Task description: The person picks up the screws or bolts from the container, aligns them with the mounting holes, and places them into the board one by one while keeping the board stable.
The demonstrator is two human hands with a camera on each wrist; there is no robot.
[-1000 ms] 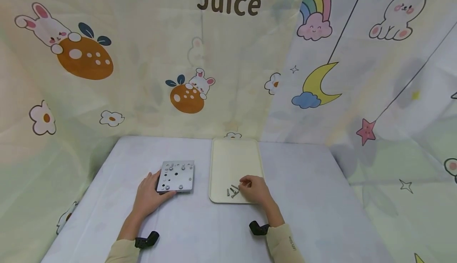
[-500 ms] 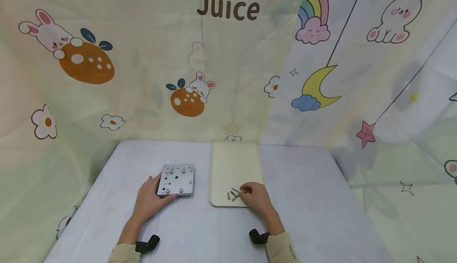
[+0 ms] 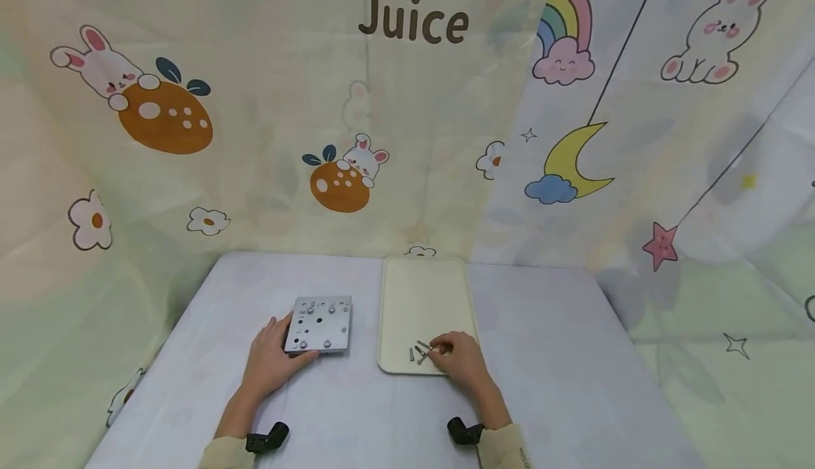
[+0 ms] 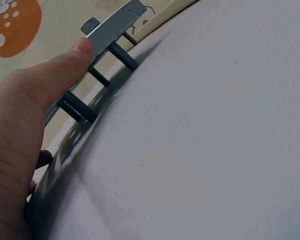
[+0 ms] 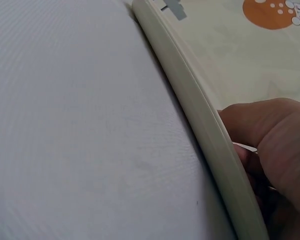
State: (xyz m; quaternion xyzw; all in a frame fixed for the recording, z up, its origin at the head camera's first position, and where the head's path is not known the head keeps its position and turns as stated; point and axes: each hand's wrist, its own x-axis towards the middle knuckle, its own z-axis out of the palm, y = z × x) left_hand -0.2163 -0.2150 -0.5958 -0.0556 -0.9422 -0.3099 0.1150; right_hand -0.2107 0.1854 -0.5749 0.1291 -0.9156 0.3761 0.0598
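A square metal plate [image 3: 321, 327] with holes and several bolts through it is on the left half of the table. My left hand [image 3: 270, 363] grips its left and near sides; the left wrist view shows the thumb [image 4: 65, 67] on its edge and bolt shanks [image 4: 80, 106] sticking out beneath. On the near part of a cream tray [image 3: 426, 299] lie several small screws [image 3: 412, 354]. My right hand [image 3: 461, 359] is curled over them, thumb and fingertips right at the screw ends. Whether it pinches one I cannot tell; the tray's rim hides the fingertips in the right wrist view.
A white cloth covers the table [image 3: 541, 342], and the tray stands to the right of the plate. Printed curtains [image 3: 407, 172] hang behind the table and at its sides. Each wrist carries a black camera strap [image 3: 267, 438].
My right fingertips have shifted slightly toward the tray's near edge, closer over the screws. The left hand and the plate stay put; the head view has tilted a little.
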